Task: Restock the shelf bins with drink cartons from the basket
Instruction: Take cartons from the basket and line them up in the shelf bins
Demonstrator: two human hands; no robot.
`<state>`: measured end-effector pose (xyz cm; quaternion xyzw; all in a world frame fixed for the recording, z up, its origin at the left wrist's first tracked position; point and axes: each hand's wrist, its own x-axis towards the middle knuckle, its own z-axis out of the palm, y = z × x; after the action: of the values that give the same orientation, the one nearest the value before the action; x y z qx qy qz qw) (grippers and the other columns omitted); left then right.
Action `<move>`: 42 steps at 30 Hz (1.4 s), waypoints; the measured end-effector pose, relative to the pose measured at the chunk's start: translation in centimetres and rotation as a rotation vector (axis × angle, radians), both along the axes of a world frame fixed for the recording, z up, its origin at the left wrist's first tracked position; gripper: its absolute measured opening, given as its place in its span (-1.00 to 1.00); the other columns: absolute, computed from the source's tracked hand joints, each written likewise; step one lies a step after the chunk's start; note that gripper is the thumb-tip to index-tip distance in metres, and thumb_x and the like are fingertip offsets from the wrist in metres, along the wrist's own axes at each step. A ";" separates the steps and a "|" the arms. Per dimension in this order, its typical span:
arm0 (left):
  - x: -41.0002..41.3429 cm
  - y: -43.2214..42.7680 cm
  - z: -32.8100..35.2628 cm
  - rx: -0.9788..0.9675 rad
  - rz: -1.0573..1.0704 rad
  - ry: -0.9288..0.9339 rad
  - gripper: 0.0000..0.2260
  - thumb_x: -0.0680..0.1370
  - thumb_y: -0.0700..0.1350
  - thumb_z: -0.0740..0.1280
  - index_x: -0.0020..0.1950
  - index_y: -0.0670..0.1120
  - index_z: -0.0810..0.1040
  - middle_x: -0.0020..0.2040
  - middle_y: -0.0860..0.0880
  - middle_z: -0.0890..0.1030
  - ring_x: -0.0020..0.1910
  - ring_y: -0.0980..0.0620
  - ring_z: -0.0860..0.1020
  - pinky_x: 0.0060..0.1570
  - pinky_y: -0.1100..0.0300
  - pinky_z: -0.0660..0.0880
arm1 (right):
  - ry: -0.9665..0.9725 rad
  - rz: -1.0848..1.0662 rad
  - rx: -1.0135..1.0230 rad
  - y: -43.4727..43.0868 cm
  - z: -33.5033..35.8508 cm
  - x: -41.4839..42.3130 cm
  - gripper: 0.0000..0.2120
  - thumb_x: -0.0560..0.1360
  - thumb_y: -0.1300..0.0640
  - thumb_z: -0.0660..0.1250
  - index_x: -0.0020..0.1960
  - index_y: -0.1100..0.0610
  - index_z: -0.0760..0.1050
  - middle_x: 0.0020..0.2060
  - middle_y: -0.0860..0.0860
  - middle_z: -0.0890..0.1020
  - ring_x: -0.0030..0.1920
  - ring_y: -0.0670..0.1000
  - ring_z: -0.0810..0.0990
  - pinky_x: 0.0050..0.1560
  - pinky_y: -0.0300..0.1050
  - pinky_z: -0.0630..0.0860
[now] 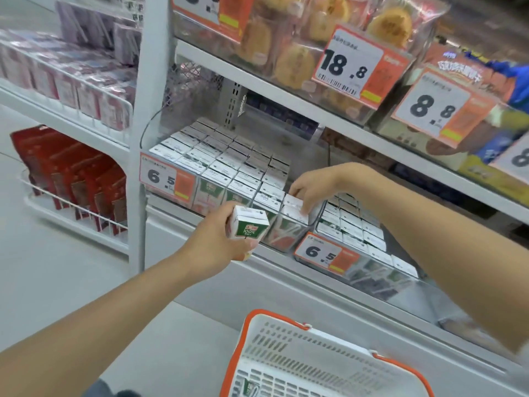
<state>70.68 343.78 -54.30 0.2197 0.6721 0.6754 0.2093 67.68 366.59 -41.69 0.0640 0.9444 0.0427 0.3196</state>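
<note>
Head view, left to right. Far left: wire shelf of red pouches [77, 181], not task. My left hand [220, 242] has its grip closed round one drink carton [248, 224], green and white, "100%" on the face, held upright just in front of the left shelf bin [217, 179]. That bin is nearly full; I count roughly five columns of white carton tops, rows too blurred for an exact total. My right hand [309, 190] reaches over the bin's front right corner, fingertips pinched on the top of a stocked carton [294, 209], seating or straightening it, I judge. Right of it, a second bin [357, 233] holds more cartons, about three columns, count unclear. Two "6.5" price tags, one per bin. Bottom right: one white basket with orange rim [300, 365]; one carton corner [249, 388] peeks at the lower edge, rest of contents hidden.

Handling: carton looks stiff-walled, moderately light, smooth coated board, slightly slippery; squeezing hard could dent it. Best hold is across the two broad sides at mid-height, lowered straight into a gap.
</note>
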 end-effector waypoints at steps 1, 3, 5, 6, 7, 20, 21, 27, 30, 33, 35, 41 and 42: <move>0.1 0.1 0.0 0.007 -0.005 -0.001 -0.65 0.45 -0.31 0.47 0.14 -0.03 0.49 0.03 0.06 0.63 -0.04 0.08 0.62 -0.17 0.07 0.66 | -0.043 0.024 0.039 -0.3 -0.2 -0.2 -0.52 0.52 0.12 0.36 0.36 0.31 0.36 0.23 0.21 0.55 0.25 0.23 0.52 0.37 0.25 0.32; 0.2 0.2 0.0 0.011 -0.008 -0.012 -0.65 0.45 -0.32 0.46 0.14 -0.03 0.50 0.01 0.06 0.63 -0.06 0.12 0.63 -0.18 0.08 0.66 | -0.096 0.044 0.061 -0.6 0.0 -0.3 -0.56 0.54 0.11 0.34 0.36 0.23 0.39 0.26 0.14 0.54 0.22 0.15 0.55 0.38 0.22 0.32; 0.4 0.3 0.1 0.001 -0.014 -0.017 -0.65 0.45 -0.32 0.46 0.15 -0.05 0.50 0.02 0.05 0.63 -0.04 0.10 0.62 -0.19 0.10 0.66 | -0.095 0.041 0.018 -0.4 0.2 -0.1 -0.64 0.53 0.12 0.36 0.30 0.18 0.47 0.22 0.07 0.58 0.15 0.09 0.58 0.36 0.17 0.36; 0.5 0.2 0.2 -0.007 -0.017 -0.016 -0.64 0.45 -0.32 0.46 0.16 -0.05 0.50 0.03 0.05 0.63 -0.03 0.09 0.62 -0.20 0.11 0.65 | -0.055 0.037 -0.013 -0.2 0.1 0.1 -0.67 0.51 0.13 0.38 0.25 0.21 0.50 0.19 0.12 0.59 0.13 0.14 0.59 0.33 0.19 0.39; 0.5 0.2 0.4 -0.011 -0.017 -0.020 -0.64 0.44 -0.32 0.47 0.16 -0.05 0.50 0.03 0.04 0.63 -0.03 0.07 0.62 -0.21 0.12 0.65 | 0.016 0.028 -0.059 0.0 -0.1 0.5 -0.67 0.50 0.14 0.39 0.20 0.27 0.52 0.17 0.20 0.59 0.12 0.22 0.59 0.30 0.22 0.41; 6.7 6.5 5.9 -0.003 -0.002 0.045 -0.49 0.35 -0.24 0.57 0.18 0.04 0.44 0.04 -0.06 0.63 -0.07 -0.05 0.66 -0.18 0.01 0.66 | 0.701 -0.056 -0.863 -0.8 -1.3 15.6 -0.66 0.43 0.17 0.47 0.18 -0.02 0.55 0.04 -0.01 0.65 0.00 -0.02 0.63 0.02 -0.02 0.59; 7.5 7.7 6.2 -0.018 0.010 0.106 -0.47 0.33 -0.23 0.58 0.19 0.04 0.42 0.06 -0.04 0.61 -0.05 -0.02 0.65 -0.15 0.06 0.65 | 0.739 -0.084 -0.856 0.3 -0.9 16.7 -0.69 0.43 0.19 0.48 0.16 0.07 0.57 0.01 0.05 0.66 -0.04 0.02 0.64 0.03 0.05 0.56; 11.6 14.8 6.4 -0.079 0.018 0.313 -0.45 0.34 -0.18 0.58 0.23 0.05 0.41 0.14 0.02 0.49 0.15 0.02 0.50 0.11 0.09 0.49 | 0.937 -0.293 -0.824 9.9 0.4 24.0 -0.78 0.44 0.23 0.48 0.08 0.18 0.62 -0.04 0.17 0.69 -0.13 -0.04 0.62 0.01 0.06 0.56; 13.7 18.7 5.9 -0.111 -0.030 0.311 -0.55 0.39 -0.24 0.53 0.16 0.05 0.45 0.10 -0.01 0.52 0.09 -0.06 0.54 0.02 0.05 0.54 | 0.981 -0.375 -0.779 14.2 0.8 27.5 -0.80 0.43 0.21 0.49 0.05 0.15 0.64 -0.08 0.06 0.71 -0.14 -0.06 0.61 -0.01 0.01 0.55; 15.7 22.3 5.5 -0.134 -0.073 0.335 -0.59 0.39 -0.23 0.52 0.13 0.05 0.48 0.08 -0.01 0.55 0.04 -0.03 0.54 -0.02 0.09 0.53 | 1.017 -0.428 -0.764 17.9 1.2 30.7 -0.84 0.42 0.21 0.50 -0.02 0.06 0.64 -0.21 -0.12 0.69 -0.22 -0.14 0.59 -0.14 -0.15 0.51; 16.9 24.7 5.4 -0.147 -0.095 0.381 -0.59 0.39 -0.22 0.52 0.15 0.04 0.49 0.07 0.03 0.55 0.01 0.03 0.54 -0.12 0.27 0.47 | 1.053 -0.459 -0.746 20.2 1.4 33.0 -0.82 0.41 0.19 0.50 -0.01 0.03 0.63 -0.20 -0.09 0.70 -0.21 -0.12 0.61 -0.14 -0.10 0.52; 21.3 32.7 5.8 -0.251 -0.143 0.613 -0.33 0.36 -0.03 0.57 0.41 -0.06 0.40 0.26 -0.06 0.48 0.22 -0.03 0.47 0.18 0.22 0.39 | 1.147 -0.529 -0.640 27.4 1.1 40.1 -0.76 0.43 0.21 0.49 0.06 0.00 0.64 -0.14 -0.04 0.70 -0.17 -0.06 0.62 -0.12 0.05 0.57; 21.9 34.1 5.8 -0.316 -0.162 0.648 -0.22 0.36 0.03 0.56 0.49 -0.07 0.29 0.36 -0.09 0.42 0.32 -0.07 0.39 0.30 0.11 0.36 | 1.158 -0.551 -0.623 28.7 0.9 41.0 -0.75 0.44 0.21 0.48 0.10 0.03 0.63 -0.11 -0.02 0.71 -0.14 0.00 0.63 -0.06 0.11 0.59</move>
<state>92.55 377.83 -48.50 0.4397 0.7798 0.4400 0.0699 108.72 395.28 -40.80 0.2184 0.8801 -0.3525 -0.2311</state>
